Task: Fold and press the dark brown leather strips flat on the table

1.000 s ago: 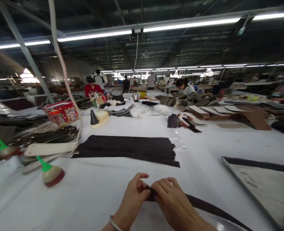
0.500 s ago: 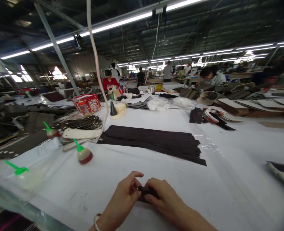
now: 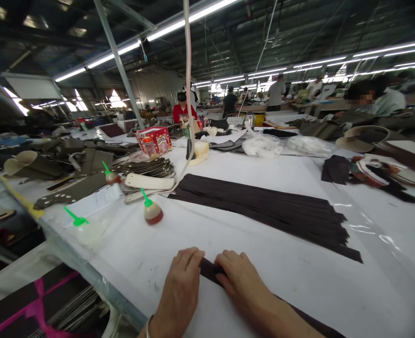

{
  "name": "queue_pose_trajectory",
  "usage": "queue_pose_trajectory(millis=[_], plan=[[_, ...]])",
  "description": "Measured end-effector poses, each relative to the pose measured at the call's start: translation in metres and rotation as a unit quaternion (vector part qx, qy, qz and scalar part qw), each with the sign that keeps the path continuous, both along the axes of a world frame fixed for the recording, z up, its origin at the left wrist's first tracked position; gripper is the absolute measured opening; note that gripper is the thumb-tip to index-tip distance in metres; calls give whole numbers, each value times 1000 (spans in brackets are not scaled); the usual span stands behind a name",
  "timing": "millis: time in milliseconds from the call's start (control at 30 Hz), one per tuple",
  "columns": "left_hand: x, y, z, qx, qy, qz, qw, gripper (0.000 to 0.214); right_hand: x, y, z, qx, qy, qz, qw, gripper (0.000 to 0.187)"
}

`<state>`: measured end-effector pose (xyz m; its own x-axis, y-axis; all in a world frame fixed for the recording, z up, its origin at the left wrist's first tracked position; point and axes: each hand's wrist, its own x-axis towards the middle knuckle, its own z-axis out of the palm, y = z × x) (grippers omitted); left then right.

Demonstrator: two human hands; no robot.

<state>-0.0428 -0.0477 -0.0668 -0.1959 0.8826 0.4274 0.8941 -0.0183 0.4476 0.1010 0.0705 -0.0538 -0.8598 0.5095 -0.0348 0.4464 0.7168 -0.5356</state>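
Observation:
Both hands are on a long dark fabric strip (image 3: pixel 210 271) at the near side of the white tabletop. My left hand (image 3: pixel 183 287), with a bracelet at the wrist, is closed on the strip's far-left end. Just right of it, my right hand (image 3: pixel 241 280) pinches the same strip between thumb and fingers. From there the strip runs under my right forearm toward the lower right. Beyond my hands lies a flat stack of dark fabric strips (image 3: pixel 260 206). A small squeeze bottle (image 3: pixel 153 213) with a green nozzle and reddish-brown liquid stands to the left.
More green-nozzled bottles (image 3: pixel 76 220) stand farther left, near cream strap pieces (image 3: pixel 150 182). A hanging cable (image 3: pixel 188 75) drops to the table beside a red box (image 3: pixel 154 140). Clear plastic bags (image 3: pixel 262 145) lie at the back. Another person in red (image 3: pixel 184 112) sits farther off.
My view has turned left. My left hand has gone from a loose finger grip to lying closed over the strip, and a length of strip now shows between and beyond my hands.

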Motion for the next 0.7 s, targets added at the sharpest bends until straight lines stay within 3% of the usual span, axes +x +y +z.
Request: queue_pose_trajectory(millis=[133, 300, 500, 700], plan=[[-1, -10, -5, -37, 152, -114, 981, 39, -4, 3, 4, 2, 1, 14, 1000, 21], [-9, -12, -6, -41, 247, -122, 960, 41, -14, 4, 10, 19, -37, 22, 999, 20], [-16, -14, -5, -22, 271, -113, 956, 34, -20, 7, 10, 4, -23, 23, 999, 23], [-19, -15, -2, -19, 284, -108, 953, 33, -22, 6, -3, 15, 20, 37, 999, 29]])
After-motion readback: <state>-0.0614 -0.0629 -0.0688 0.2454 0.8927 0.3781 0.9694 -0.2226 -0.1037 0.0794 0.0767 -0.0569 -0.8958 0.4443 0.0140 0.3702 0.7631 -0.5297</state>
